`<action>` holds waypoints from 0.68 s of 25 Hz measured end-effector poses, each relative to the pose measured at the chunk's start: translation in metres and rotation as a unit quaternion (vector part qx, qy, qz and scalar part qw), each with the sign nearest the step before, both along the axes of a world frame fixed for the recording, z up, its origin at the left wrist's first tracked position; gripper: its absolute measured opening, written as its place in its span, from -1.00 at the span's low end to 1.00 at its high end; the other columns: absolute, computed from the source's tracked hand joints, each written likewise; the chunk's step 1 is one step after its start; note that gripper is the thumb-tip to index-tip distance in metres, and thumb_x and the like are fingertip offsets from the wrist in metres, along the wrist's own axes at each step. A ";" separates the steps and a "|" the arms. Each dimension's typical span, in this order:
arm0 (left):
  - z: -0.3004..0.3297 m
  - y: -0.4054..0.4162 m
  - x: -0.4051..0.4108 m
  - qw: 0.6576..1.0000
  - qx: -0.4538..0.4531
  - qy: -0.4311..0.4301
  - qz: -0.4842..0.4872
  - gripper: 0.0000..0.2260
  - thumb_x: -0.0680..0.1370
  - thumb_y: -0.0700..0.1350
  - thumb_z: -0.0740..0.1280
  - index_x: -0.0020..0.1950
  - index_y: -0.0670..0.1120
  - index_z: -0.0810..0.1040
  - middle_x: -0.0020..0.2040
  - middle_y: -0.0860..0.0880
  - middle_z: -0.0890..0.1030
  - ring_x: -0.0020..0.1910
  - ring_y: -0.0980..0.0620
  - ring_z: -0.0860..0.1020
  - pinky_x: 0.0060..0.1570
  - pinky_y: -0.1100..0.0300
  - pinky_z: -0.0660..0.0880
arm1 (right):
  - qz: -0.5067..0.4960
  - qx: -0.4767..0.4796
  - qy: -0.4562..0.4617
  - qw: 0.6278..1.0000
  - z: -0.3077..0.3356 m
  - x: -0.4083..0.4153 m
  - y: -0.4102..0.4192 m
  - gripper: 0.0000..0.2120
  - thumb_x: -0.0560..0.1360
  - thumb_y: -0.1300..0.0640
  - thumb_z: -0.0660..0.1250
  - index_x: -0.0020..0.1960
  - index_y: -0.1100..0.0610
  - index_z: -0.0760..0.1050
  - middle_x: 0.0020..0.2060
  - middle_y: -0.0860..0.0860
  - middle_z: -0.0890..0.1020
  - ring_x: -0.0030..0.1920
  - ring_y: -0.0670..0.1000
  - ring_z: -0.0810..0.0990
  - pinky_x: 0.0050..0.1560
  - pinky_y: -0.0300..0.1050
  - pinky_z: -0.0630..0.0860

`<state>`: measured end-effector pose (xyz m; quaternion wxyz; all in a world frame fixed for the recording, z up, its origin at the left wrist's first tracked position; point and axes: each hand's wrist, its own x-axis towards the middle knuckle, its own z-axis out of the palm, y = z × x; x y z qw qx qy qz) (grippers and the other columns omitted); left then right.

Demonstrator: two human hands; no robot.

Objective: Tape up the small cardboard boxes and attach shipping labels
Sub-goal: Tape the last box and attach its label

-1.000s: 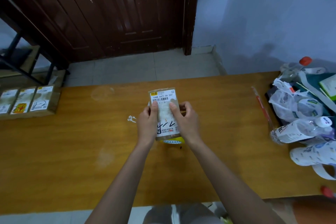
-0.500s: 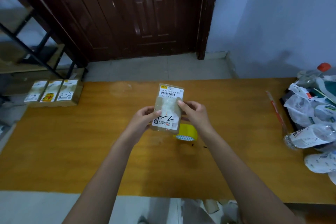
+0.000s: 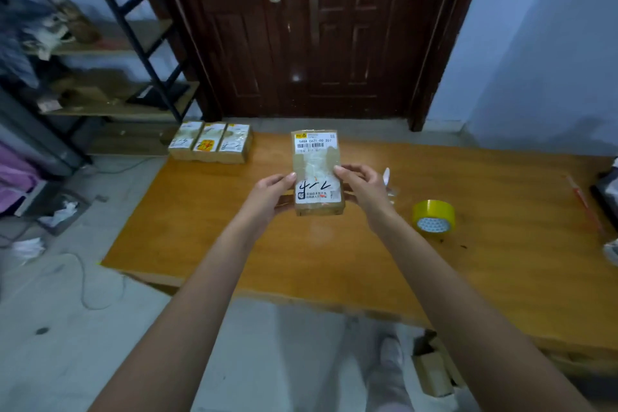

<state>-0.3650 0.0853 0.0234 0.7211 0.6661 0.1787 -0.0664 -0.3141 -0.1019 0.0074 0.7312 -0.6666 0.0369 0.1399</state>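
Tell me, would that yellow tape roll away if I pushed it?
Probably not: the yellow tape roll lies flat on its side on the wooden table, so it would likely slide. Stood on edge, its round shape could roll. It looks fairly light, being hollow.

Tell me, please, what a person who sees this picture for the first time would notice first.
First the small cardboard box with its white shipping label, held up above the wooden table between the left hand and the right hand. Next the yellow tape roll lying on the table to the right of the hands, and three labelled boxes side by side at the table's far left corner.
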 end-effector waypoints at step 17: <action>-0.008 0.220 0.028 0.996 0.056 0.054 0.039 -0.71 0.64 -0.04 0.24 0.23 -0.20 0.54 0.10 -0.14 0.67 0.07 -0.05 0.64 -0.11 0.20 0.59 | 0.077 0.023 0.017 0.997 -0.026 0.046 0.230 -0.74 0.46 0.13 0.45 0.11 0.11 0.51 0.03 0.06 0.66 -0.04 -0.02 0.67 -0.17 -0.23 0.60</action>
